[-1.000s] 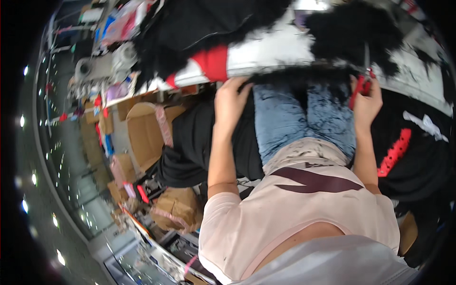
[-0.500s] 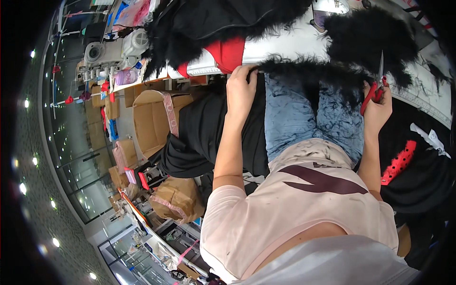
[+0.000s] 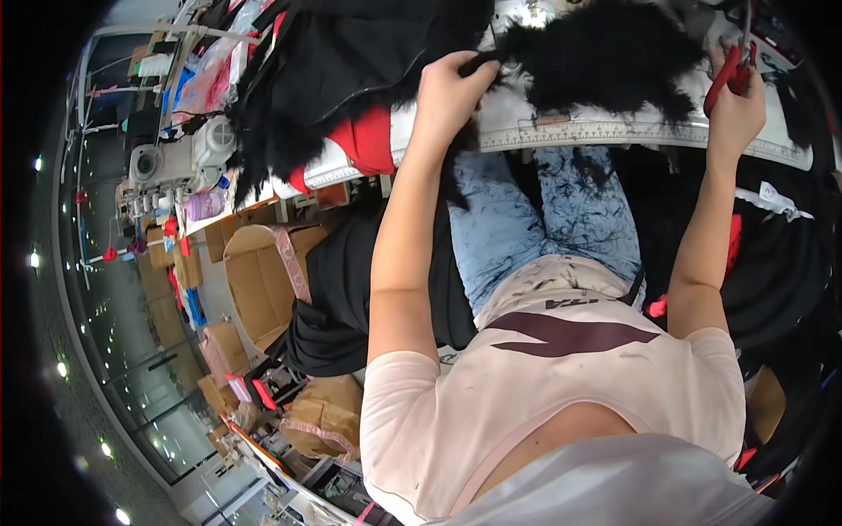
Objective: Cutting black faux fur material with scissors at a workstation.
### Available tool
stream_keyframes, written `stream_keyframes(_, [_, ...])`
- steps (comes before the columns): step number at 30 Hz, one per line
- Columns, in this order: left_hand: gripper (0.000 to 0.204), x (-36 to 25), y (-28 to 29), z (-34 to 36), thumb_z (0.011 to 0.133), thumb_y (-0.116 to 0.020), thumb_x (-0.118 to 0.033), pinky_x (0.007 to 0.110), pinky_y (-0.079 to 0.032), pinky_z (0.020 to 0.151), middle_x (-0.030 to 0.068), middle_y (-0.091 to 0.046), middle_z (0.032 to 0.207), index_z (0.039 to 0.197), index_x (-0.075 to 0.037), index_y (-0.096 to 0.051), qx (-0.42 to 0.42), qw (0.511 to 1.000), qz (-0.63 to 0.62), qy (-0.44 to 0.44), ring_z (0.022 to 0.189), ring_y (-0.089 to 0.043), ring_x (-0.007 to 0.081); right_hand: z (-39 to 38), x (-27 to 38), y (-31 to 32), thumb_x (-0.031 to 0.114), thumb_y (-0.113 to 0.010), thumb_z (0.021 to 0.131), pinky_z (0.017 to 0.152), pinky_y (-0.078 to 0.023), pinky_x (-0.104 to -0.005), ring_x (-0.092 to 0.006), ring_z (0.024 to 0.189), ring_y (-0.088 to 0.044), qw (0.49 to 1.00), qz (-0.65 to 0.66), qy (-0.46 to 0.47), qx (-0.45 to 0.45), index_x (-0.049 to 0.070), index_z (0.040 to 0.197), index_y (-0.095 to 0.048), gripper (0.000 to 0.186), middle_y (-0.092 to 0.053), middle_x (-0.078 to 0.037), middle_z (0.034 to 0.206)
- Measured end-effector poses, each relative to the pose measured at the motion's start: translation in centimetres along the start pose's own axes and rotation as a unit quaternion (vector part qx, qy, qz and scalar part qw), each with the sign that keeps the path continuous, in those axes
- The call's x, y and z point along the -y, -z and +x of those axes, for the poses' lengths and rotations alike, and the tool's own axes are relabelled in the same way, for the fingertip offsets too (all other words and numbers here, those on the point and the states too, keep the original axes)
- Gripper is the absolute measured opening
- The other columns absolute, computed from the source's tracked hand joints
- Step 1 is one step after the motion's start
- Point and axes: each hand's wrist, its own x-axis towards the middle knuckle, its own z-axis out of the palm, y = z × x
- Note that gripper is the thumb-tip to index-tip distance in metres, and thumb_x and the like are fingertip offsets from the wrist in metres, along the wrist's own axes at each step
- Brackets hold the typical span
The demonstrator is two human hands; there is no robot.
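Note:
My left hand pinches a black furry strip, which hangs down beside my jeans at the table edge. My right hand, raised at the right end of the table, is closed on red-handled scissors with the blades pointing away from me. Between my hands, a larger black fur piece lies on the white tabletop above a long ruler. At the back left, black fabric with furry trim lies over red fabric.
A white sewing machine and clutter stand at the left. Cardboard boxes sit below. Draped black cloth lies left of my legs. More black cloth with a white scrap is at the right.
Both my hands have moved forward over the table, still holding strip and scissors. The strip, earlier stretched across my thighs, now hangs from my left hand, and more of the ruler shows.

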Motion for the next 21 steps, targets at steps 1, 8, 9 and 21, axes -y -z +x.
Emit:
stream_keyframes(1, [0.025,1.0,-0.9,1.3,0.081,-0.069,-0.016,0.023,-0.042,0.054,0.0015,-0.061,0.066,0.092,0.007,-0.068,0.024,0.995,-0.096,0.02,0.06,-0.053,0.0047,0.0,0.4,0.3,0.021,-0.07,0.086,0.071,-0.046,-0.0226,-0.0113,0.075,-0.06,1.0,0.001,0.004,-0.005,0.002,0.1,-0.064,0.025,-0.065,-0.005,0.08])
stream_keyframes(8, [0.022,1.0,-2.8,1.8,0.084,-0.068,-0.012,0.02,-0.043,0.056,0.0003,-0.065,0.076,0.096,0.006,-0.067,0.076,0.991,-0.112,0.009,0.063,-0.055,0.0045,-9.8,2.4,1.4,0.028,-0.06,0.093,0.054,-0.041,-0.0213,-0.0041,0.057,-0.046,0.747,0.29,-0.276,0.531,0.002,0.1,-0.06,0.027,-0.05,0.004,0.067])
stream_keyframes(9, [0.022,0.8,-2.9,1.7,0.084,-0.068,-0.012,0.02,-0.043,0.056,0.0003,-0.065,0.076,0.096,0.006,-0.067,0.078,0.991,-0.111,0.007,0.063,-0.055,0.0045,-10.5,2.5,1.0,0.03,-0.061,0.093,0.051,-0.039,-0.0208,-0.0039,0.057,-0.047,0.733,0.256,-0.287,0.56,-0.001,0.099,-0.061,0.032,-0.056,0.002,0.069])
stream_keyframes(21, [0.024,-1.2,-2.6,0.7,0.083,-0.07,-0.016,0.019,-0.04,0.052,0.0005,-0.064,0.068,0.092,0.006,-0.069,0.033,0.998,0.007,-0.043,0.059,-0.052,0.0026,-10.3,4.8,-0.2,0.039,-0.064,0.09,0.044,-0.036,-0.0219,-0.0052,0.048,-0.043,0.763,0.157,-0.209,0.592,-0.001,0.092,-0.062,0.04,-0.047,0.003,0.058])
